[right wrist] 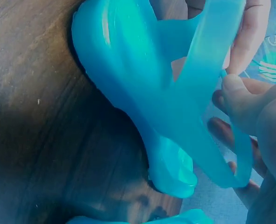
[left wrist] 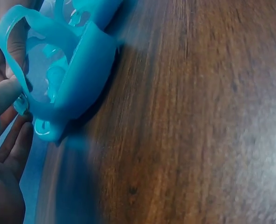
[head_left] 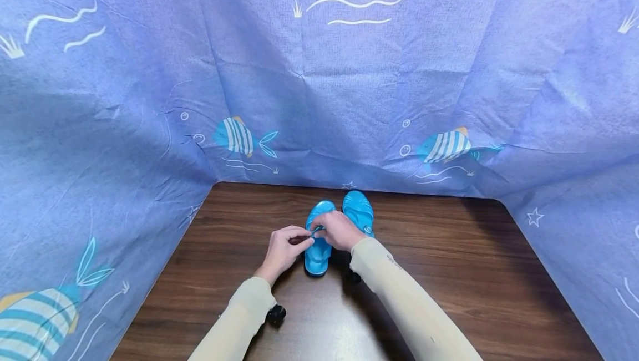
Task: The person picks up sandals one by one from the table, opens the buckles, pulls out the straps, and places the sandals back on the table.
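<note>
Two glossy blue sandals stand side by side on a brown wooden table in the head view. My hands meet over the left sandal (head_left: 317, 264). From its left side, my left hand (head_left: 283, 247) pinches the ankle strap (left wrist: 14, 60) between thumb and fingers, close to a small fastener (left wrist: 21, 104). My right hand (head_left: 340, 230) reaches across from the right and pinches the thin strap end, its thumb (right wrist: 235, 88) showing in the right wrist view. There the strap loops round below the fingers. The other sandal (head_left: 356, 206) lies untouched behind my right hand.
The dark wood tabletop (head_left: 449, 272) extends to both sides and toward me. A blue fish-print cloth (head_left: 339, 111) hangs behind and around the table. Below my left sleeve sits a small black device (head_left: 276, 315) at the wrist.
</note>
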Tool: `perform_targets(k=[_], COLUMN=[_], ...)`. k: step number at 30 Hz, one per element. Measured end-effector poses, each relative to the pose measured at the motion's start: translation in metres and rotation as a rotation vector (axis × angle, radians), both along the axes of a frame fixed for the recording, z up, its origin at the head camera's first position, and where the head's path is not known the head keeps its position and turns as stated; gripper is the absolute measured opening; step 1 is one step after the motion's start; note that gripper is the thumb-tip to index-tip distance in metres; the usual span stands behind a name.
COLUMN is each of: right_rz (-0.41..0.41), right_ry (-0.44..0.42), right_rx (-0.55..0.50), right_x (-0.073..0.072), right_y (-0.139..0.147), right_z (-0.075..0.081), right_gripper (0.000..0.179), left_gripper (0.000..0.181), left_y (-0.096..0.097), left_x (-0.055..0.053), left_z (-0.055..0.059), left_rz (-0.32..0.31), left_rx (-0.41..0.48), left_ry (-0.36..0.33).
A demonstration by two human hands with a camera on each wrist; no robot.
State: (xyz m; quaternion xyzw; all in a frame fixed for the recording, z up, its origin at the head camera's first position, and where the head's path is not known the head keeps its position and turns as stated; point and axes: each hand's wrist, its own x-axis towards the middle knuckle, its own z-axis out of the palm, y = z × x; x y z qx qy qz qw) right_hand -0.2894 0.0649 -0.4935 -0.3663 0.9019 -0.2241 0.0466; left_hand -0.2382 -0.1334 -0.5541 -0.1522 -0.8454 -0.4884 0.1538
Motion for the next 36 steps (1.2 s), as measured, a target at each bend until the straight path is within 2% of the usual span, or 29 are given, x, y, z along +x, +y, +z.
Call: perform_targets(k=[5,8,14,25,32,36], right_rz=[0.01,0.0,0.003,0.03,0.045,0.04], right_ry=[-0.053,-0.067,-0.026,-0.009,0.035,0.052], right_rx=[-0.005,-0.03,-0.057,-0.068,-0.098,-0.099], right_x=[0.0013,0.0023,0.0024,0.0022,0.0025,0.0031], right_y=[-0.0026,-0.0035,-0.0041,-0.0043,-0.0059,-0.0076], right_z=[-0.0002,-0.0003,-0.0005,-0.0017,-0.0058,-0.0073], right_gripper=[0.017,0.016,0.01,0.011,0.011,0.012], left_gripper=[0.012,0.011,0.012,0.01,0.01,0.01], left_y=[0.0001,0.0003,0.0005,-0.0027,-0.0018,-0.0012], left_x=[0.0002,0.0005,-0.0004,-0.0016,0.0013,0.0026], left_z=[0.0007,0.0008,-0.0009,-0.0028,-0.002,-0.0009], left_rz=[-0.018,-0.001,0.031,0.019,0.073,0.079], left_rx=[0.022,0.029,0.033,0.029,0.036,0.043], left_ry=[0.0,-0.004,0.011,0.038,0.046,0.051])
